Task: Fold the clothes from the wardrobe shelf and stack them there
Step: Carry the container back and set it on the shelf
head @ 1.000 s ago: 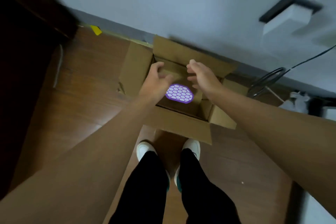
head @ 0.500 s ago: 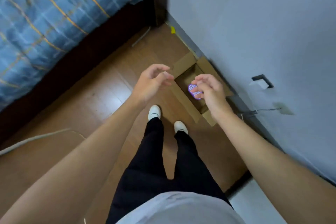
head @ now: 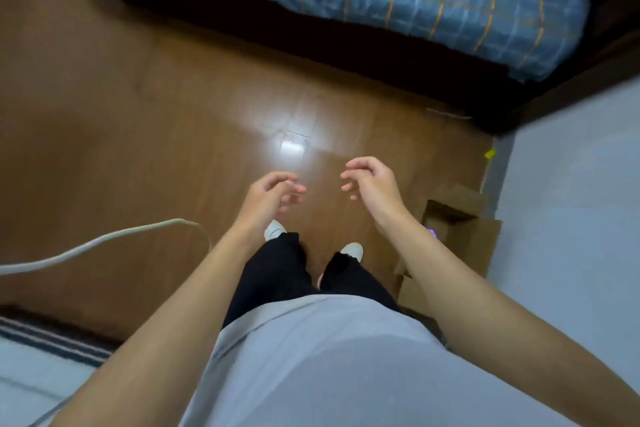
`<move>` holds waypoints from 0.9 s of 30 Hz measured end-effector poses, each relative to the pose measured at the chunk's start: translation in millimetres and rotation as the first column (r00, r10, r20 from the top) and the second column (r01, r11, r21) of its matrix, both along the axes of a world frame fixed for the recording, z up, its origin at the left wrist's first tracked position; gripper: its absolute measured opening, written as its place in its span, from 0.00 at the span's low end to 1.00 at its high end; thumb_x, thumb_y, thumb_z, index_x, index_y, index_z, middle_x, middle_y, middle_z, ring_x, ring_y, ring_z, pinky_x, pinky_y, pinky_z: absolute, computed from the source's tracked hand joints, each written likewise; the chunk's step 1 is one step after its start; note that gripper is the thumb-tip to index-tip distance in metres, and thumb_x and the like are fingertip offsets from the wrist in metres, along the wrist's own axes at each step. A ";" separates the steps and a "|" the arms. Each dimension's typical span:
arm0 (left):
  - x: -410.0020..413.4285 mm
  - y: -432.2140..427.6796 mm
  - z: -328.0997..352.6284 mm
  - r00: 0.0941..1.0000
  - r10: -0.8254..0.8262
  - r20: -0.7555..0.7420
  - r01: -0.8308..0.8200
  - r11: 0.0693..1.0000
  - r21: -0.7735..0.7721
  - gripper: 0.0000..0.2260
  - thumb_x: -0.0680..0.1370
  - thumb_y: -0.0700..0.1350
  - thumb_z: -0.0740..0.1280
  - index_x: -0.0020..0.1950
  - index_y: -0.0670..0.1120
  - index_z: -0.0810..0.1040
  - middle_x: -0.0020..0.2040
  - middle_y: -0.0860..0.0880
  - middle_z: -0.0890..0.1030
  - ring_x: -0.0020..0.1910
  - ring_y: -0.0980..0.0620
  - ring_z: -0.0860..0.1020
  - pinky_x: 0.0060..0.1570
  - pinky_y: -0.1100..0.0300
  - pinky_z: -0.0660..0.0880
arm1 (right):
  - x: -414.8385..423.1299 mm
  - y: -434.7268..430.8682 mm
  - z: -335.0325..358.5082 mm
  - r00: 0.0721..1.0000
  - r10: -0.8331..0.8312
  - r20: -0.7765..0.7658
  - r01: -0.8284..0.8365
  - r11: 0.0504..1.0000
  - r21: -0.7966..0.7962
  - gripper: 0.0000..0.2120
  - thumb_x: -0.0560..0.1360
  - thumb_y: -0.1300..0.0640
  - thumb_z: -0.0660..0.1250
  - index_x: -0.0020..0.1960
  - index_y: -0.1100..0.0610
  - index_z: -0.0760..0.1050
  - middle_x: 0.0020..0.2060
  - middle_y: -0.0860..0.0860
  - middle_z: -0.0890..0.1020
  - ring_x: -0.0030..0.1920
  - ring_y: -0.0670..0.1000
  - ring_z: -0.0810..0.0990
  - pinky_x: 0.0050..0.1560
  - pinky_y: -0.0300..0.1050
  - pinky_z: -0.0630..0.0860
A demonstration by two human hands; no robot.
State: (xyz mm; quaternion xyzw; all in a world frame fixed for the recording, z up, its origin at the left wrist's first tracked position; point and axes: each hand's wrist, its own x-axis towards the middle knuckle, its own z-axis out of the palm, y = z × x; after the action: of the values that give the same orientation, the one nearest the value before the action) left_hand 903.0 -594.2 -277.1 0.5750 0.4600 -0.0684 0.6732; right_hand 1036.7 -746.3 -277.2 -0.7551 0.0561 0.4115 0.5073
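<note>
The floor (head: 173, 107) fills the view now, and the bed (head: 415, 0) has swung across the top. The box (head: 481, 246), under the hands half a second ago, now sits off beside the right forearm. Left hand (head: 270, 198) and right hand (head: 372, 184) hang apart over the floor, fingers loosely curled, empty. The clothes are out of view.

Clothes and shelf out of view.

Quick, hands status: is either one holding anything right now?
Left hand: open, fingers loosely curled, holding nothing.
Right hand: open, fingers loosely curled, holding nothing.
</note>
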 end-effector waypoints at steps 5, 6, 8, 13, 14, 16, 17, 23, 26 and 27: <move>-135.5 65.9 -15.8 0.945 0.319 -0.065 -0.322 0.946 -0.033 0.08 0.82 0.39 0.62 0.53 0.45 0.81 0.50 0.43 0.86 0.44 0.50 0.84 0.46 0.56 0.80 | -55.1 115.7 43.6 0.964 0.259 0.054 -0.264 0.960 0.099 0.09 0.78 0.66 0.60 0.53 0.58 0.77 0.43 0.51 0.84 0.36 0.46 0.81 0.37 0.39 0.76; -160.1 78.0 -19.3 0.927 0.366 -0.085 -0.370 0.928 -0.039 0.08 0.82 0.39 0.62 0.53 0.45 0.81 0.50 0.43 0.86 0.43 0.50 0.84 0.44 0.57 0.80 | -67.8 136.3 47.1 0.949 0.310 0.054 -0.314 0.944 0.100 0.09 0.78 0.66 0.60 0.53 0.58 0.77 0.43 0.51 0.84 0.36 0.47 0.81 0.38 0.39 0.77; -206.0 100.5 -23.8 0.884 0.450 -0.128 -0.458 0.888 -0.040 0.08 0.82 0.39 0.61 0.53 0.45 0.81 0.50 0.43 0.86 0.42 0.51 0.84 0.40 0.61 0.81 | -94.7 174.0 50.4 0.910 0.413 0.045 -0.415 0.905 0.093 0.09 0.78 0.66 0.60 0.52 0.58 0.77 0.43 0.52 0.83 0.37 0.48 0.81 0.40 0.41 0.77; -292.1 147.9 -22.6 0.726 0.660 -0.194 -0.675 0.738 -0.018 0.08 0.83 0.40 0.61 0.55 0.45 0.81 0.49 0.46 0.86 0.42 0.52 0.84 0.45 0.58 0.80 | -148.1 247.5 35.5 0.763 0.645 0.041 -0.646 0.764 0.012 0.09 0.79 0.67 0.61 0.51 0.58 0.77 0.44 0.53 0.83 0.39 0.49 0.82 0.41 0.42 0.77; -304.1 157.2 -21.3 0.688 0.700 -0.191 -0.716 0.698 -0.020 0.08 0.83 0.40 0.61 0.55 0.45 0.80 0.50 0.45 0.86 0.42 0.51 0.84 0.47 0.57 0.80 | -155.0 259.3 29.4 0.735 0.678 0.035 -0.678 0.735 -0.017 0.09 0.79 0.67 0.61 0.51 0.57 0.77 0.44 0.53 0.83 0.39 0.50 0.82 0.41 0.42 0.77; -323.5 176.4 -17.2 0.623 0.761 -0.178 -0.776 0.630 -0.025 0.08 0.83 0.40 0.61 0.55 0.45 0.80 0.50 0.45 0.85 0.44 0.50 0.83 0.52 0.53 0.79 | -165.1 277.7 15.7 0.685 0.728 0.003 -0.724 0.682 -0.098 0.08 0.80 0.66 0.61 0.51 0.58 0.77 0.45 0.54 0.83 0.39 0.50 0.82 0.41 0.42 0.77; -331.4 187.5 -14.5 0.597 0.785 -0.167 -0.798 0.602 -0.023 0.08 0.83 0.40 0.61 0.55 0.46 0.80 0.50 0.45 0.85 0.45 0.50 0.83 0.54 0.52 0.79 | -168.4 285.1 8.3 0.669 0.743 -0.016 -0.738 0.661 -0.140 0.07 0.80 0.66 0.61 0.51 0.59 0.77 0.45 0.55 0.83 0.38 0.51 0.81 0.41 0.42 0.76; -358.7 285.8 5.1 0.423 0.906 0.025 -0.906 0.423 -0.023 0.11 0.82 0.38 0.59 0.50 0.48 0.81 0.47 0.46 0.86 0.40 0.52 0.84 0.46 0.57 0.78 | -166.0 330.8 -31.8 0.623 0.777 -0.086 -0.752 0.565 -0.340 0.09 0.81 0.66 0.58 0.46 0.59 0.76 0.42 0.57 0.82 0.38 0.53 0.78 0.38 0.45 0.74; -369.5 342.1 16.2 0.388 0.914 0.122 -0.919 0.393 -0.019 0.11 0.81 0.39 0.60 0.50 0.48 0.81 0.45 0.48 0.87 0.41 0.52 0.84 0.44 0.58 0.79 | -162.1 368.3 -49.8 0.605 0.786 -0.124 -0.754 0.517 -0.405 0.08 0.81 0.65 0.60 0.47 0.60 0.76 0.41 0.57 0.82 0.37 0.53 0.78 0.35 0.43 0.74; -373.7 360.1 19.0 0.380 0.915 0.133 -0.923 0.385 -0.011 0.10 0.81 0.39 0.60 0.51 0.48 0.81 0.45 0.48 0.87 0.42 0.52 0.84 0.44 0.58 0.79 | -161.9 383.1 -54.7 0.608 0.784 -0.130 -0.750 0.511 -0.420 0.08 0.81 0.65 0.60 0.47 0.60 0.76 0.39 0.57 0.82 0.36 0.53 0.78 0.34 0.43 0.73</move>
State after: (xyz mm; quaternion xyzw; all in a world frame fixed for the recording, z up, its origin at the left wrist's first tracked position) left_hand 529.3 -234.1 -258.1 0.2483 0.6629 0.3645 0.6050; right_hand 874.8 -363.2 -331.9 -0.8090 -0.2123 0.5401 0.0931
